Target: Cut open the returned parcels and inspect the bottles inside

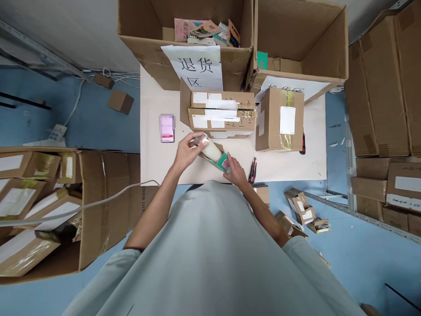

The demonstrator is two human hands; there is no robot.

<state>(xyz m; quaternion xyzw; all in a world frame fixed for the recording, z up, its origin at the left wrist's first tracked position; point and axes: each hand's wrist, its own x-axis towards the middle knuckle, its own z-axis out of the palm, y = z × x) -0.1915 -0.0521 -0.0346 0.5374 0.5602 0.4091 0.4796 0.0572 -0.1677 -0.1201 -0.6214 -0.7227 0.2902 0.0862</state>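
A white bottle (212,150) with a clear cap slants over the near side of the table (151,164). My left hand (188,152) has its fingers closed around the cap end. The bottle's lower end meets a small green box (222,162), which my right hand (236,171) grips at its lower right end. How far the bottle sits inside the box I cannot tell. Beyond my hands stand taped, labelled cartons (230,124). A red and black utility knife (252,170) lies right of my right hand.
Two large open boxes, the left box (141,50) with booklets and the right box (324,66), stand at the back. A taped carton (269,127) stands at right, a phone (167,135) lies at left. A parcel-filled box (98,210) and cable (115,196) are at left.
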